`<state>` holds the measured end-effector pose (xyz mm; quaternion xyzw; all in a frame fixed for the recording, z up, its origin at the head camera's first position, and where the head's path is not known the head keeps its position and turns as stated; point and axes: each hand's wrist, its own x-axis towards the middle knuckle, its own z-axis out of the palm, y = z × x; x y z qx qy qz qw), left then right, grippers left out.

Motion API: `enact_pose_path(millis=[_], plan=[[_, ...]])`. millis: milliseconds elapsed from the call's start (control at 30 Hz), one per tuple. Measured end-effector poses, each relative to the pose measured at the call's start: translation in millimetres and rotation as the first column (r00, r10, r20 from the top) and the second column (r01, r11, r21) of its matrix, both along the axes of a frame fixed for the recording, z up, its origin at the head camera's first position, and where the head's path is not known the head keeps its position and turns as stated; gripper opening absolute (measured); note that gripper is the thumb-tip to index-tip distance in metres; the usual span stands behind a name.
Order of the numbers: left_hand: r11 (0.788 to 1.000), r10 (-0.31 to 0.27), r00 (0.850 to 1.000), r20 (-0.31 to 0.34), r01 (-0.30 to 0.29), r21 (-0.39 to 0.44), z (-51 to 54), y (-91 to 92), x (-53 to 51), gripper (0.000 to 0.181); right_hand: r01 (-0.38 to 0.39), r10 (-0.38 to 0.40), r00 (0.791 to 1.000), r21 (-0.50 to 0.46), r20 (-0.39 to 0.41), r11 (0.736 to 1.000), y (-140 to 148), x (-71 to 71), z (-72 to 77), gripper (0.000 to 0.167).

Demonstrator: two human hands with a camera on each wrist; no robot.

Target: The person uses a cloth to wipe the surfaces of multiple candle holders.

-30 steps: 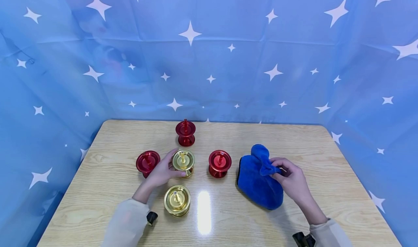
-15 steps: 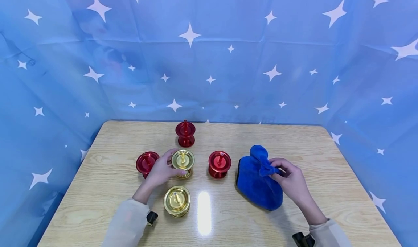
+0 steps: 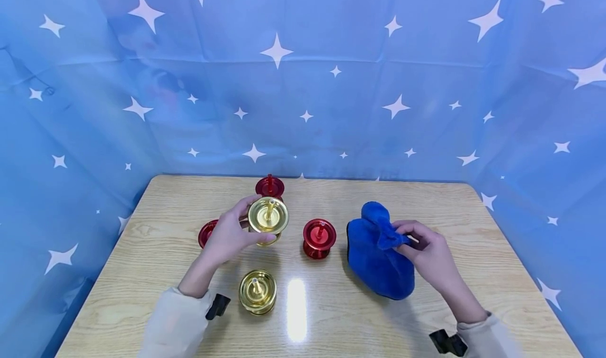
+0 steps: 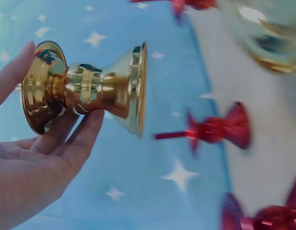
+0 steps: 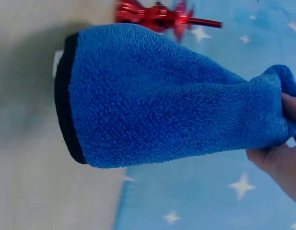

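My left hand (image 3: 230, 238) grips a gold candle holder (image 3: 268, 217) with a spike in its dish, held above the table. In the left wrist view the holder's waisted stem and flared base (image 4: 121, 91) show, with fingers under the stem and the thumb at the dish. My right hand (image 3: 430, 254) pinches a fluffy blue cloth (image 3: 379, 263) at its bunched top. In the right wrist view the cloth (image 5: 157, 100) hangs from the fingers, with black edging along its lower end. A second gold candle holder (image 3: 258, 292) stands upright on the table, nearer to me.
A red candle holder (image 3: 319, 237) stands between the hands. Another red one (image 3: 270, 185) is at the back, partly behind the raised gold holder. The third red one (image 3: 206, 233) is mostly hidden by my left hand. The wooden table (image 3: 478, 232) meets a blue starred curtain (image 3: 331, 126).
My left hand has lifted the gold candle holder off the table, up and slightly away from me. My right hand has shifted slightly right and up with the cloth.
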<state>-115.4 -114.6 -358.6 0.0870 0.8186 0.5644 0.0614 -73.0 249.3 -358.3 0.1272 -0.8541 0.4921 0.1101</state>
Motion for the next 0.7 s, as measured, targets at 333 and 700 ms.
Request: enact_pose_path(millis=[333, 700], plan=[[1.0, -0.026, 0.998, -0.05, 0.027, 0.011, 45.2, 36.7, 27.8, 0.086, -0.107, 0.092, 0.984, -0.093, -0.156, 0.99, -21, 6.4, 55.8, 0.029], [0.985, -0.141, 0.989, -0.048, 0.145, 0.094, 25.6, 84.5, 37.2, 0.083, -0.3, 0.238, 0.931, -0.211, -0.276, 0.93, -53, 20.1, 57.8, 0.025]])
